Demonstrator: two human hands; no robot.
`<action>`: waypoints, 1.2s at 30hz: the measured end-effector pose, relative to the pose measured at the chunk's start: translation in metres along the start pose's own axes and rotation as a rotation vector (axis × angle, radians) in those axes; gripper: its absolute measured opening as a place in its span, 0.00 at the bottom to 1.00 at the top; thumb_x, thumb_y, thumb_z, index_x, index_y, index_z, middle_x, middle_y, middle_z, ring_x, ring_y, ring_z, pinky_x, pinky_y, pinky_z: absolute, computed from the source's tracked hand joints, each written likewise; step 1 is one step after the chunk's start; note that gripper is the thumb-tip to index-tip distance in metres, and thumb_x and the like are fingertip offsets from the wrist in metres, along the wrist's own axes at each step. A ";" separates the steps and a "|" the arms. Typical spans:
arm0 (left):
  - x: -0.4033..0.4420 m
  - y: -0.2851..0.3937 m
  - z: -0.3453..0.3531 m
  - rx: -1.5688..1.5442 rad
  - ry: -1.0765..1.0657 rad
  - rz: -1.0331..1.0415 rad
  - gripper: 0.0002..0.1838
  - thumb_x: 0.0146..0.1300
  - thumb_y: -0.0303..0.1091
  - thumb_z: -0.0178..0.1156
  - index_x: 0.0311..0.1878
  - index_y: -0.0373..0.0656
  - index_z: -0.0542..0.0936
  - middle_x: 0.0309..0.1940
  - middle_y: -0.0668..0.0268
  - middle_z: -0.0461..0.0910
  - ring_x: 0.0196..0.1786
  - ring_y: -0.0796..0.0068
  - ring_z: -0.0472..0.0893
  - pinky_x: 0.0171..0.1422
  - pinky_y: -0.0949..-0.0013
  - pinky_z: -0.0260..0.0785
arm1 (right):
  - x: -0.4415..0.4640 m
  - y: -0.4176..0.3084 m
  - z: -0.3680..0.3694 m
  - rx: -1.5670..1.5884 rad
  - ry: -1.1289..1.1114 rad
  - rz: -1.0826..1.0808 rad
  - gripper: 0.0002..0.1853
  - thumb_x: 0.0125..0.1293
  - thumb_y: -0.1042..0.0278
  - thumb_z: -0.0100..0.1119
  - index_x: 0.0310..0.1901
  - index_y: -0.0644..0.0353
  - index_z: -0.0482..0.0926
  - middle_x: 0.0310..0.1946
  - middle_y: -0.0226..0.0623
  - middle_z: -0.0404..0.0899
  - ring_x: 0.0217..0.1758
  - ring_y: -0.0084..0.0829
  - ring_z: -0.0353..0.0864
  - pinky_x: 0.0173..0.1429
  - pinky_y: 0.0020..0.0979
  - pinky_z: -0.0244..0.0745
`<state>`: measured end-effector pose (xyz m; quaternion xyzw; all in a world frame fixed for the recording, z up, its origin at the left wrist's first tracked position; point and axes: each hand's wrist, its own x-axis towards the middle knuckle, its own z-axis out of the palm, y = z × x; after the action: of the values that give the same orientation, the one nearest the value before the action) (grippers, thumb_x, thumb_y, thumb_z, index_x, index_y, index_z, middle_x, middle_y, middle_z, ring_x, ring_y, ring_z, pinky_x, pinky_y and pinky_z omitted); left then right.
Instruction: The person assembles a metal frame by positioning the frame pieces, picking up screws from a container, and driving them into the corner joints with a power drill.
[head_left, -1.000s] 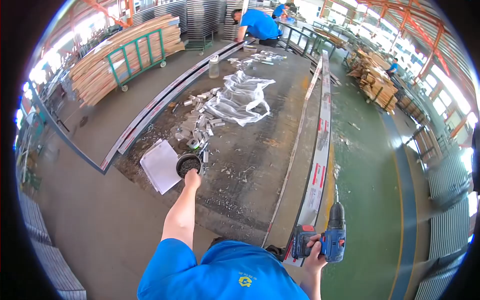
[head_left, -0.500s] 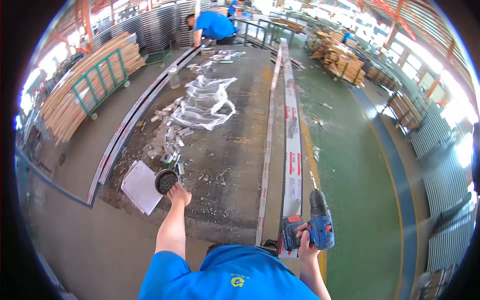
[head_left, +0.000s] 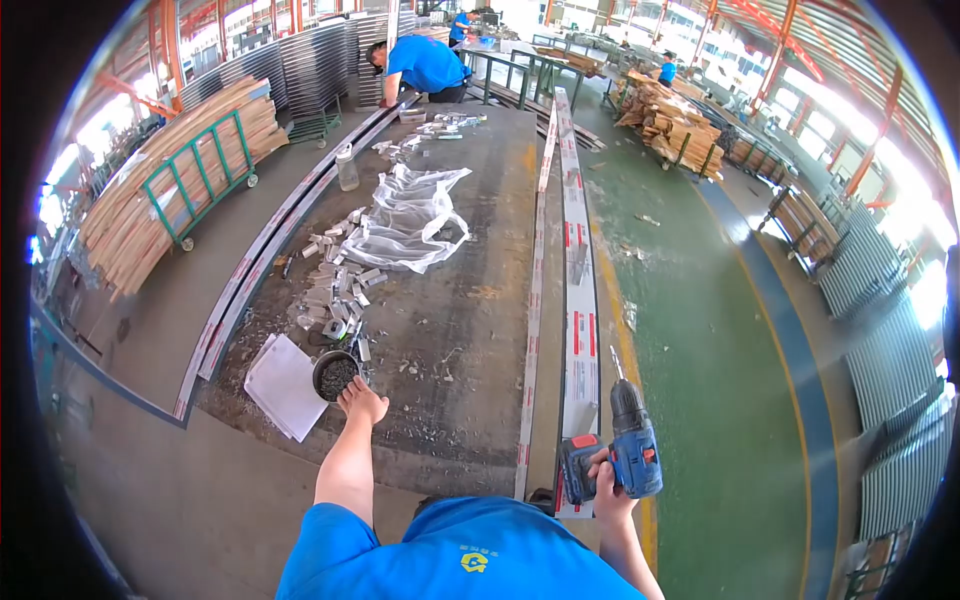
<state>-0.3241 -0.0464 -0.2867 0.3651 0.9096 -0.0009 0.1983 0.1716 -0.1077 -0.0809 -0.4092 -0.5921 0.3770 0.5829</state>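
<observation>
A green floor [head_left: 720, 400] runs along the right side of the dark worktable [head_left: 470, 300]. Long labelled profiles lie along both table edges, one right-hand profile [head_left: 580, 340] standing nearest the drill. A crumpled plastic sheet [head_left: 405, 220] and stacked paper [head_left: 282, 385] occupy the left half. The cordless drill [head_left: 634, 445] is upright beside the profile's near end, bit pointing forward. The right hand [head_left: 608, 488] is wrapped around its grip. The left hand [head_left: 363, 402] reaches the near rim of the round bowl [head_left: 322, 378], located at the paper's right edge; fingers are bent, pinch indeterminable. Small dark pieces [head_left: 337, 374] fill the bowl.
</observation>
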 end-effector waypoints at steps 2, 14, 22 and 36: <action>0.000 -0.001 0.002 0.008 0.008 0.003 0.59 0.62 0.59 0.64 0.83 0.34 0.42 0.80 0.46 0.52 0.82 0.43 0.52 0.86 0.42 0.37 | 0.000 -0.001 0.000 -0.001 0.011 0.012 0.06 0.74 0.75 0.51 0.43 0.64 0.78 0.36 0.34 0.81 0.33 0.22 0.78 0.42 0.27 0.74; -0.001 0.001 -0.002 -0.013 -0.004 0.004 0.62 0.62 0.64 0.63 0.83 0.35 0.40 0.81 0.46 0.50 0.82 0.43 0.52 0.86 0.42 0.35 | -0.001 -0.002 0.000 0.003 0.063 0.014 0.04 0.72 0.74 0.56 0.42 0.63 0.79 0.34 0.31 0.82 0.31 0.19 0.78 0.39 0.26 0.75; -0.004 0.002 -0.005 -0.019 -0.041 -0.013 0.61 0.63 0.60 0.63 0.83 0.35 0.39 0.83 0.46 0.46 0.84 0.43 0.48 0.87 0.43 0.33 | -0.003 0.000 -0.002 0.024 0.063 0.015 0.04 0.73 0.74 0.56 0.44 0.63 0.79 0.36 0.34 0.82 0.32 0.20 0.79 0.40 0.26 0.76; -0.001 0.004 -0.006 0.011 0.000 -0.014 0.60 0.62 0.58 0.65 0.83 0.33 0.42 0.82 0.45 0.49 0.82 0.42 0.52 0.86 0.41 0.38 | -0.003 -0.002 -0.001 0.019 0.054 -0.009 0.05 0.74 0.73 0.57 0.46 0.64 0.79 0.37 0.36 0.83 0.33 0.21 0.79 0.41 0.26 0.75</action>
<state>-0.3228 -0.0429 -0.2806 0.3599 0.9121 -0.0074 0.1961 0.1726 -0.1112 -0.0801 -0.4110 -0.5744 0.3690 0.6041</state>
